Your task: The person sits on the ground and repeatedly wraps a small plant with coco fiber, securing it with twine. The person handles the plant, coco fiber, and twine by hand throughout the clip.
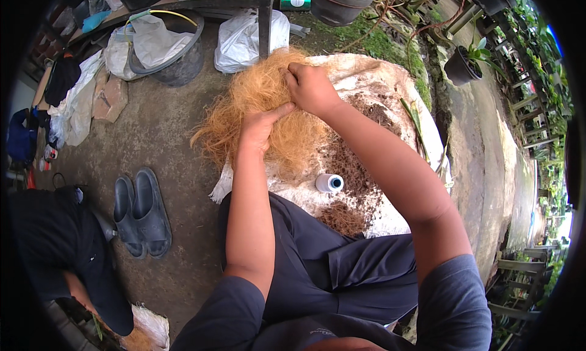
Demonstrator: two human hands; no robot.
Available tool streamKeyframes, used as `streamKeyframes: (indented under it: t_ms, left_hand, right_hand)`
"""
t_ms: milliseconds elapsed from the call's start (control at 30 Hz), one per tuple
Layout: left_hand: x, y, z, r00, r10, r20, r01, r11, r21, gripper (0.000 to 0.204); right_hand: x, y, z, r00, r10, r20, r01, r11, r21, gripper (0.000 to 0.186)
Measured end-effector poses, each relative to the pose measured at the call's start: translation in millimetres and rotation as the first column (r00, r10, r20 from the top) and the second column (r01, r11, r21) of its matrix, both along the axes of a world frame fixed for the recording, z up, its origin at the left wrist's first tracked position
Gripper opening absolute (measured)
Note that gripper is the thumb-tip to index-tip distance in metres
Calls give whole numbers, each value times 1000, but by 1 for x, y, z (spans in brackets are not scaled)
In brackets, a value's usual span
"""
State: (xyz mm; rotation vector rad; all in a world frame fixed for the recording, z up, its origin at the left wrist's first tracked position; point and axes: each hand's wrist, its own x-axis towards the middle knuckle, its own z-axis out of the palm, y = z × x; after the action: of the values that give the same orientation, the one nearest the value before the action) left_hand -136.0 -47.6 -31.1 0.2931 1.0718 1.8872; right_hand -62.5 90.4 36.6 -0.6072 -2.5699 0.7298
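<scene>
A large loose heap of golden-brown coconut fibre (235, 97) lies at the far left part of a white woven sack (351, 64). My right hand (310, 90) is closed on the fibre, its fingers curled into a pinch near the top of the heap. Lower and to the left, my left hand (259, 128) grips the same fibre; its thumb reaches toward the right hand, and its fingers are partly sunk in the strands. Nearer my legs, a spool of white thread (326, 183) lies on the sack beside dark crumbly soil (351, 162).
Grey slide sandals (151, 217) sit on the concrete at left. Another person in dark clothes (73, 247) is at the lower left. Behind stand a dark bucket (177, 70), a white plastic bag (244, 43) and a potted plant (339, 6). A green leaf (415, 125) lies on the sack's right side.
</scene>
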Motion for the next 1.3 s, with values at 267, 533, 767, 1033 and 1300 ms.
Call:
streamKeyframes:
  t_ms: [267,533,767,1033,1300]
  left_hand:
    - [4,2,1,997,-66,-31,63,994,-91,49]
    - [8,5,13,996,-85,30,88,990,-112,48]
    - [7,3,6,997,-75,28,77,993,-88,43]
    - [-28,-23,-15,990,63,124,-49,992,-115,44]
    - [-46,-4,-48,835,295,464,-415,891,181,29]
  right_hand:
    - [6,26,5,996,15,82,-17,1000,22,32]
    - [2,55,9,985,-117,126,118,993,-3,35]
    - [16,79,-7,936,-308,171,322,945,-61,34]
    - [63,161,14,748,-643,167,664,715,-219,47]
    - [61,131,25,897,-441,40,235,399,-886,99]
